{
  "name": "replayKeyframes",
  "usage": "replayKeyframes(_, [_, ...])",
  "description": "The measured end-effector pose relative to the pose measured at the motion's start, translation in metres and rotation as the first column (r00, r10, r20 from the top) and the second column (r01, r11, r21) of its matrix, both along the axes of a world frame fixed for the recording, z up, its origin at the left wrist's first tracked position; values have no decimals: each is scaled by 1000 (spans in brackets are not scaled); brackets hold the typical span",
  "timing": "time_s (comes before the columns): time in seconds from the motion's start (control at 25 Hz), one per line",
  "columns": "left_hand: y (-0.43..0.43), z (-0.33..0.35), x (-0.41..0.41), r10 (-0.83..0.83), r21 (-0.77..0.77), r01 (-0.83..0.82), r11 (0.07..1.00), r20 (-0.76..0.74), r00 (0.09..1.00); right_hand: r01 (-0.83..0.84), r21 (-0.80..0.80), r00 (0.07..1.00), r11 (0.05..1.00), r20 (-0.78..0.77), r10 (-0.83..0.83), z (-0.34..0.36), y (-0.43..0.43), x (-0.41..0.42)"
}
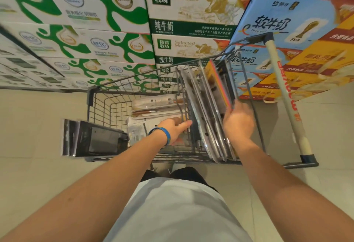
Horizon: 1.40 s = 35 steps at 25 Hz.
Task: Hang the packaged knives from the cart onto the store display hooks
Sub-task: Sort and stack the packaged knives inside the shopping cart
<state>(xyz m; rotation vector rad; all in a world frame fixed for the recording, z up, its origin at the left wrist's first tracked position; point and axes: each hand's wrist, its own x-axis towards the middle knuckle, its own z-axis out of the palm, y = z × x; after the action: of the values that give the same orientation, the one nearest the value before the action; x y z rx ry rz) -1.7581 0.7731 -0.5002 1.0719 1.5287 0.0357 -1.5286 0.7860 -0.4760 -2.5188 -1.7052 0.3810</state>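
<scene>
Taking packs [208,107] from the cart [280,88] to hang
The right hand [238,121] grips the upright packs at the cart's handle end; the left hand [176,126] reaches in beside them, fingers straight, holding nothing. Lifted one-handed, the slick stack may fan and slip, or a pack edge may catch the wire

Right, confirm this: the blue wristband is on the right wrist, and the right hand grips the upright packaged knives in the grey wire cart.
Wrong wrist: the head view shows the blue wristband on the left wrist. The right hand does grip the upright packaged knives in the grey wire cart.
</scene>
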Motion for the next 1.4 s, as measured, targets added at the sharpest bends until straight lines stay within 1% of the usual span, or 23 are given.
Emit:
replayKeyframes(0.04, [-5, -2, -14, 41, -7, -40, 999, 48, 998, 12, 125, 998, 992, -58, -5, 9, -1, -8])
replayKeyframes(0.08, [-11, -6, -32, 102, -25, -100, 995, 57, 993, 42, 223, 986, 974, -170, -4, 20, -2, -18])
replayKeyframes(0.12, [-17, -13, -54, 164, -51, -162, 985, 23, 986, 53, 299, 960, 953, -279, 34, 32, -2, -32])
replayKeyframes(0.2, [-28, -25, -97, 234, -112, -246, 963, -112, 966, -1, 399, 886, 917, -425, 186, 54, -1, -71])
replayKeyframes(0.24, [-32, -31, -117, 201, -115, -224, 968, -183, 962, -44, 404, 829, 914, -496, 260, 64, 0, -94])
replayKeyframes(0.28, [-36, -36, -134, 143, -103, -172, 980, -242, 960, -99, 366, 761, 925, -571, 307, 71, 0, -117])
replayKeyframes(0.36, [-43, -40, -153, -3, -77, -25, 997, -344, 939, -269, 262, 671, 927, -639, 375, 69, -7, -164])
replayKeyframes(0.44, [-56, -50, -162, -80, -80, 56, 995, -347, 935, -443, 151, 656, 884, -618, 434, 51, -18, -203])
replayKeyframes(0.52, [-69, -63, -165, -145, -59, 133, 989, -338, 930, -522, -23, 674, 853, -625, 395, 18, -30, -227])
replayKeyframes(0.6, [-75, -80, -171, -265, -43, 266, 963, -325, 908, -510, -270, 737, 817, -626, 253, -26, -36, -242])
replayKeyframes(0.64, [-78, -85, -174, -309, -35, 315, 948, -322, 895, -484, -393, 789, 782, -583, 196, -47, -38, -245])
replayKeyframes(0.72, [-84, -96, -179, -352, -2, 369, 929, -312, 883, -457, -537, 856, 709, -482, 187, -81, -46, -242])
replayKeyframes(0.8, [-82, -107, -183, -399, 39, 430, 902, -309, 864, -459, -567, 871, 683, -439, 221, -109, -50, -238])
replayKeyframes(0.92, [-76, -123, -187, -489, 60, 529, 846, -308, 816, -455, -533, 880, 713, -389, 272, -157, -49, -233])
replayKeyframes(0.96, [-76, -127, -188, -495, 95, 548, 831, -320, 807, -443, -525, 890, 727, -352, 288, -175, -45, -232])
replayKeyframes(1.04, [-78, -131, -190, -437, 227, 546, 806, -395, 809, -408, -543, 913, 734, -266, 311, -216, -34, -237])
replayKeyframes(1.08, [-80, -128, -190, -407, 258, 539, 801, -426, 808, -413, -562, 910, 716, -231, 344, -233, -29, -242])
replayKeyframes(1.12, [-78, -127, -190, -403, 258, 542, 800, -438, 803, -448, -568, 890, 690, -207, 407, -249, -23, -249])
replayKeyframes(1.16, [-75, -127, -189, -421, 246, 555, 795, -434, 796, -512, -555, 845, 655, -186, 502, -265, -16, -255])
replayKeyframes(1.24, [-72, -133, -189, -453, 226, 571, 789, -414, 789, -661, -528, 696, 533, -167, 698, -299, -2, -272])
replayKeyframes(1.28, [-69, -135, -188, -456, 230, 575, 785, -415, 788, -700, -525, 634, 484, -145, 759, -312, 3, -278])
replayKeyframes(1.32, [-66, -139, -188, -451, 237, 576, 782, -423, 786, -709, -525, 607, 471, -113, 787, -324, 5, -281])
replayKeyframes(1.4, [-60, -143, -188, -453, 239, 577, 781, -420, 786, -688, -500, 637, 525, -70, 768, -338, 9, -284])
